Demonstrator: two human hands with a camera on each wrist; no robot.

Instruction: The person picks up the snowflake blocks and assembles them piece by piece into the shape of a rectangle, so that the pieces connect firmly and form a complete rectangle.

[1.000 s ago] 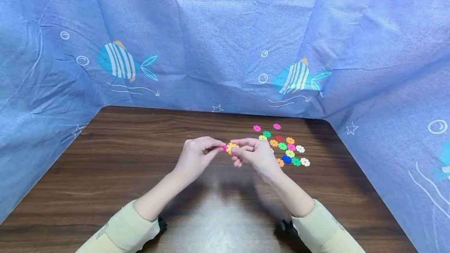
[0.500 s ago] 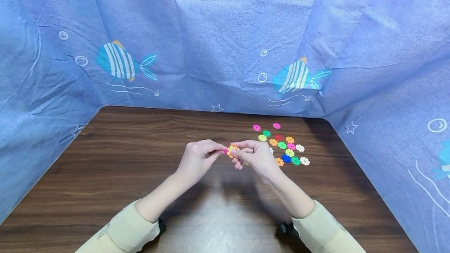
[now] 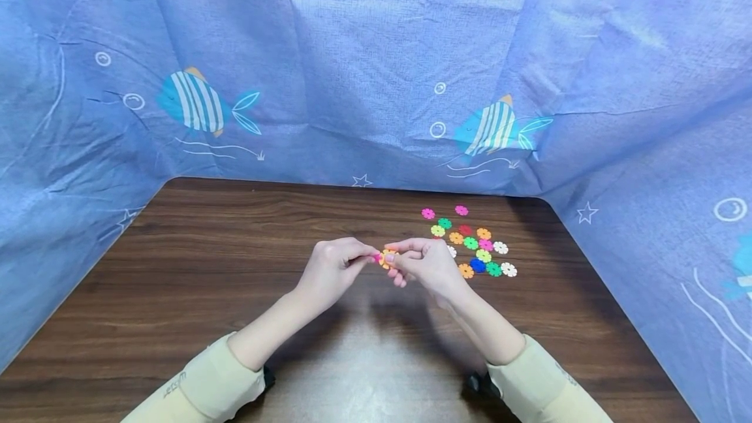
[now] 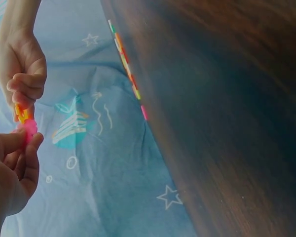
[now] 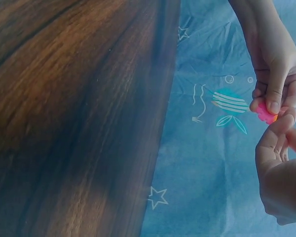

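Observation:
Over the middle of the table, my left hand [image 3: 329,273] pinches a pink snowflake disc [image 4: 29,129] between thumb and fingertips. Facing it, my right hand [image 3: 431,269] pinches a yellow-orange snowflake disc [image 3: 386,258], its thumb lying across the disc's face. The two discs meet edge to edge; the left wrist view has yellow and orange petals [image 4: 22,113] right against the pink one. Fingers cover much of both discs. From the right wrist, the pink disc shows beneath the left thumb, with only a sliver of orange beside it.
Several loose snowflake discs lie flat at the back right of the brown wooden table [image 3: 205,266], among them a blue disc [image 3: 478,266], a red disc [image 3: 465,230] and a white disc [image 3: 508,269]. A blue fish-print cloth [image 3: 364,70] hangs behind and at both sides.
Both hands have come slightly lower in the head view, toward the person, keeping their pinch on the two discs. The loose discs on the table have not moved.

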